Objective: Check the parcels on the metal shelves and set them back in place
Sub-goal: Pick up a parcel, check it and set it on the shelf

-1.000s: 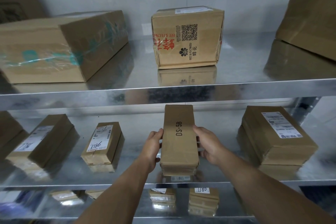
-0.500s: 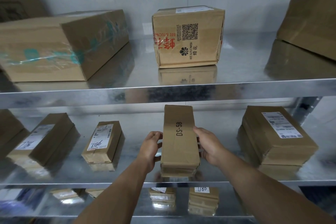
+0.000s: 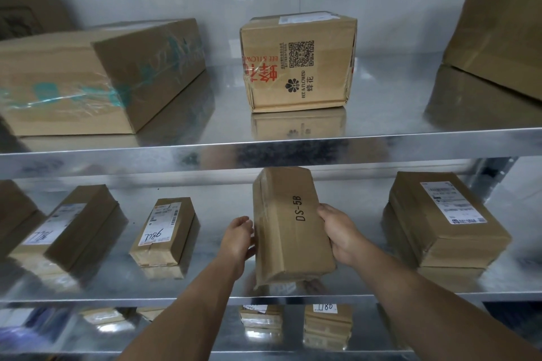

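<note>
While the DS-5B parcel (image 3: 290,226) tilts near the front edge of the middle shelf (image 3: 88,299), it sits between both hands. The right hand (image 3: 341,233) grips its right side (thumb on top); the left hand (image 3: 237,239) cups its left side.

DS-5B parcel (image 3: 290,228): plain brown card, black lettering. Square box (image 3: 297,63): tan, with red characters, a black QR pattern and a black flower mark. Large box (image 3: 88,79): brown, teal smears under clear tape. Small parcel (image 3: 164,231): brown, white label. Shelves (image 3: 264,146): silver, mirror-bright.
</note>
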{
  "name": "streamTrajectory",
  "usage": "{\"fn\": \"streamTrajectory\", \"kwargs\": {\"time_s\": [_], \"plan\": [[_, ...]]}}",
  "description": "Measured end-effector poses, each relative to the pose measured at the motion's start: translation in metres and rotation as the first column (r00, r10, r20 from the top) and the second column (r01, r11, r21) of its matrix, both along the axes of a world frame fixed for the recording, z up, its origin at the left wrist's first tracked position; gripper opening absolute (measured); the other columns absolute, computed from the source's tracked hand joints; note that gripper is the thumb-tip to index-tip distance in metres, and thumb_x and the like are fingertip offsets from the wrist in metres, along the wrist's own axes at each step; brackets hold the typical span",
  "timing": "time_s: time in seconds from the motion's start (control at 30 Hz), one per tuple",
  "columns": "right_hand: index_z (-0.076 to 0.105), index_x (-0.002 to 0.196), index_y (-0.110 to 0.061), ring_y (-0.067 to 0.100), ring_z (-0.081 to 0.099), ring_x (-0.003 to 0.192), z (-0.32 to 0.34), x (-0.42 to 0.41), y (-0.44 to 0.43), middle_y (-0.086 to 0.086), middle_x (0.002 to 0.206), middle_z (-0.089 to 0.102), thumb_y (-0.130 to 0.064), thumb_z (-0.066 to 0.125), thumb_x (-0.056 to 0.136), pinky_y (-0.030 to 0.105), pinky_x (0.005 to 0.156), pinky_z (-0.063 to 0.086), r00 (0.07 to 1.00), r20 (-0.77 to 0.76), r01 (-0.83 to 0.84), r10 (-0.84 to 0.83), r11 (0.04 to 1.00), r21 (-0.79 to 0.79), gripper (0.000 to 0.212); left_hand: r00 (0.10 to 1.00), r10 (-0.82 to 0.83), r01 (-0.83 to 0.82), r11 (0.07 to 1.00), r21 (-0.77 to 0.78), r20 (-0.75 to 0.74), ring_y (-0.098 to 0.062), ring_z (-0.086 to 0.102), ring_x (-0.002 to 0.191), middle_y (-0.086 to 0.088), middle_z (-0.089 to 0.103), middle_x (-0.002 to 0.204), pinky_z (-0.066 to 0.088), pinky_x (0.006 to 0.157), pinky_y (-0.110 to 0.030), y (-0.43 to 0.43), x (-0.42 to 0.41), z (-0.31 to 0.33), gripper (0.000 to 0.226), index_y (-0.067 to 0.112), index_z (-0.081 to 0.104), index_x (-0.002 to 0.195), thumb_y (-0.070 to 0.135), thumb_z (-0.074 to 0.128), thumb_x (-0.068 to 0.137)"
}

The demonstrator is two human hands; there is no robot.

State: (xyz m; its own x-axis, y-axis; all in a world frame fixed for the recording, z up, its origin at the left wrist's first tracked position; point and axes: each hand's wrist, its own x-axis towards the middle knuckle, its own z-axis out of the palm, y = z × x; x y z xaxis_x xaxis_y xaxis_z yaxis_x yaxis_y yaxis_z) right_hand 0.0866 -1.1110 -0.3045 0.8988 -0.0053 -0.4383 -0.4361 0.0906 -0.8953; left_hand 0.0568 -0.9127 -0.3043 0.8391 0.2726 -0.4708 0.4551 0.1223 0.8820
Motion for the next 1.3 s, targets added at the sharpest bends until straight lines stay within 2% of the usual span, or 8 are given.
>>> {"fn": "streamTrajectory", "kwargs": {"time_s": [0.1, 0.2, 0.37, 0.47, 0.67, 0.8, 1.07, 1.3], "plan": [[0.065, 0.125, -0.016, 0.031, 0.07, 0.105, -0.004, 0.0, 0.002, 0.01, 0.113, 0.074, -0.033, 0.037, 0.113, 0.052, 0.098, 0.056, 1.0, 0.023, -0.019, 0.02, 0.998, -0.053, 0.035, 0.999, -0.021, 0.021, 1.0, -0.016, -0.031, -0.027, 0.063, 0.094, -0.013, 0.066, 0.104, 0.055, 0.081, -0.041, 0.002, 0.003, 0.004, 0.034, 0.006, 0.064, 0.117, 0.029, 0.04, 0.109], [0.058, 0.132, -0.019, 0.03, 0.065, 0.109, -0.008, 0.0, 0.003, 0.008, 0.118, 0.069, -0.031, 0.036, 0.113, 0.053, 0.102, 0.052, 0.998, 0.057, 0.009, -0.003, 0.994, -0.113, 0.032, 0.999, -0.025, 0.024, 0.998, -0.052, -0.026, -0.025, 0.063, 0.095, -0.01, 0.067, 0.104, 0.05, 0.082, -0.039, 0.003, 0.003, 0.01, 0.038, 0.009, 0.066, 0.111, 0.038, 0.04, 0.109], [0.045, 0.128, -0.038, 0.024, 0.061, 0.102, -0.01, -0.004, 0.003, 0.005, 0.113, 0.065, -0.025, 0.036, 0.112, 0.041, 0.083, 0.053, 0.994, 0.109, -0.003, 0.028, 0.975, -0.223, 0.022, 0.998, -0.063, 0.062, 0.988, -0.139, -0.001, -0.025, 0.061, 0.101, -0.008, 0.066, 0.111, 0.048, 0.074, -0.038, 0.002, -0.003, 0.019, 0.043, 0.015, 0.065, 0.116, 0.046, 0.036, 0.109], [0.051, 0.127, -0.034, 0.023, 0.061, 0.102, -0.011, -0.003, 0.005, 0.006, 0.115, 0.065, -0.031, 0.037, 0.112, 0.038, 0.083, 0.05, 0.991, 0.127, -0.001, 0.032, 0.971, -0.24, 0.021, 0.998, -0.063, 0.064, 0.986, -0.153, 0.009, -0.026, 0.062, 0.101, -0.007, 0.066, 0.112, 0.048, 0.075, -0.04, 0.001, -0.003, 0.02, 0.045, 0.015, 0.064, 0.124, 0.046, 0.035, 0.109], [0.048, 0.138, -0.027, 0.021, 0.053, 0.121, -0.019, -0.002, 0.005, 0.001, 0.134, 0.057, -0.053, 0.032, 0.109, 0.043, 0.108, 0.041, 0.996, 0.03, -0.085, 0.089, 0.987, -0.136, 0.042, 0.993, -0.118, 0.117, 0.986, -0.121, 0.001, -0.028, 0.062, 0.107, -0.002, 0.065, 0.118, 0.049, 0.093, -0.046, 0.003, -0.002, 0.02, 0.044, 0.022, 0.061, 0.128, 0.05, 0.034, 0.108], [0.061, 0.13, -0.028, 0.021, 0.064, 0.112, -0.022, 0.002, 0.007, 0.004, 0.122, 0.07, -0.067, 0.028, 0.104, 0.043, 0.097, 0.048, 0.991, -0.065, -0.121, 0.116, 0.989, -0.08, 0.057, 0.988, -0.153, 0.153, 0.983, -0.102, 0.006, -0.032, 0.064, 0.113, -0.008, 0.067, 0.127, 0.047, 0.107, -0.052, 0.0, -0.001, 0.02, 0.047, 0.023, 0.064, 0.127, 0.054, 0.035, 0.107], [0.067, 0.128, -0.018, 0.026, 0.065, 0.116, -0.023, 0.003, 0.003, 0.009, 0.12, 0.072, -0.062, 0.026, 0.107, 0.044, 0.11, 0.046, 0.991, -0.093, -0.107, 0.098, 0.99, -0.096, 0.064, 0.987, -0.159, 0.159, 0.985, -0.067, -0.006, -0.032, 0.065, 0.111, -0.007, 0.068, 0.123, 0.048, 0.107, -0.052, -0.004, 0.001, 0.019, 0.045, 0.024, 0.064, 0.124, 0.053, 0.035, 0.107], [0.068, 0.124, -0.014, 0.029, 0.06, 0.125, -0.026, 0.004, -0.001, 0.012, 0.126, 0.07, -0.06, 0.026, 0.108, 0.048, 0.117, 0.039, 0.989, -0.106, -0.114, 0.103, 0.988, -0.104, 0.064, 0.987, -0.16, 0.159, 0.985, -0.06, -0.006, -0.028, 0.065, 0.108, -0.005, 0.068, 0.118, 0.05, 0.092, -0.043, -0.005, 0.001, 0.019, 0.042, 0.024, 0.064, 0.121, 0.05, 0.034, 0.108]]}}
